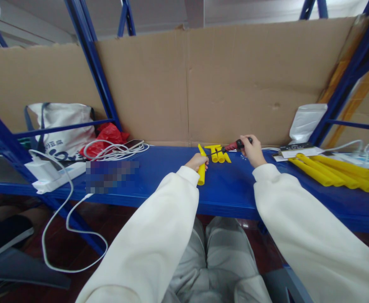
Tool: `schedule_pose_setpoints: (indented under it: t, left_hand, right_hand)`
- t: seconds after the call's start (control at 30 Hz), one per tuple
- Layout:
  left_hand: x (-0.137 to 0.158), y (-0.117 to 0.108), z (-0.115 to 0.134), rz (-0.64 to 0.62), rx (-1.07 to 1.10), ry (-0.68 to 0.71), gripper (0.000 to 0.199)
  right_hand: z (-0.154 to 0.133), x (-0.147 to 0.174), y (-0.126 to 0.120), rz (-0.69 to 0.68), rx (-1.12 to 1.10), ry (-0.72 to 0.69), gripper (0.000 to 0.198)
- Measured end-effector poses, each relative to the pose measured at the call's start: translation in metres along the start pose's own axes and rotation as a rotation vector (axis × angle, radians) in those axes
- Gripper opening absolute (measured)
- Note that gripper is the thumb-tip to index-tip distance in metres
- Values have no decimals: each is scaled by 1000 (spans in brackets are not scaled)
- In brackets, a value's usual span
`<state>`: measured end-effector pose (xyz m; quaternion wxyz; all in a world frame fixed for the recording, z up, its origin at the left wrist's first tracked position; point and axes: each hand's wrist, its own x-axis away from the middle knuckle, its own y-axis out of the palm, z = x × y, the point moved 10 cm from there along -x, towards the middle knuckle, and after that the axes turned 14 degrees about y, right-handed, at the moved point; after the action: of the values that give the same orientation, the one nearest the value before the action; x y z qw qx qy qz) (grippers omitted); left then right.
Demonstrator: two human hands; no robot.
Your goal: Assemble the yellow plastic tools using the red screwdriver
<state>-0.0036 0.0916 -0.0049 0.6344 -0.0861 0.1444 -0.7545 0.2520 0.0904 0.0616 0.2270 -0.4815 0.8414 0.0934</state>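
Tubes (pixel 201 177): plain yellow
Screwdriver (pixel 231 146): red-and-black handle, dark shaft
Bench (pixel 168 176): blue
Cardboard (pixel 234 88), bench rear edge: brown
Bag (pixel 69 115), rear edge: white, dark-blue straps, lettering
Cables (pixel 130 152): white
Sleeves (pixel 159 223): off-white
Trousers (pixel 228 244): grey

I had a blue bench (pixel 159 170) before me; on it lay short yellow pieces (pixel 221 159), longer yellow pieces (pixel 326 173), 1 red bag (pixel 106 135) and coiled white cable (pixel 118 151).

Cardboard panels (pixel 250 84) — blue metal frame (pixel 93 63) — reddish floor (pixel 121 223).
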Motion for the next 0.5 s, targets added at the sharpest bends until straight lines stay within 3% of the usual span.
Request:
schedule_pose_setpoints:
  t: [0.2, 0.5]
  left_hand:
    - [-3, 0, -2, 3, 13, 11, 26]
    - [-1, 0, -1, 8, 12, 8, 31]
  right_hand:
    - [4, -3, -6, 51, 37, 40, 45]
    - [8, -3, -2, 15, 29, 65, 41]
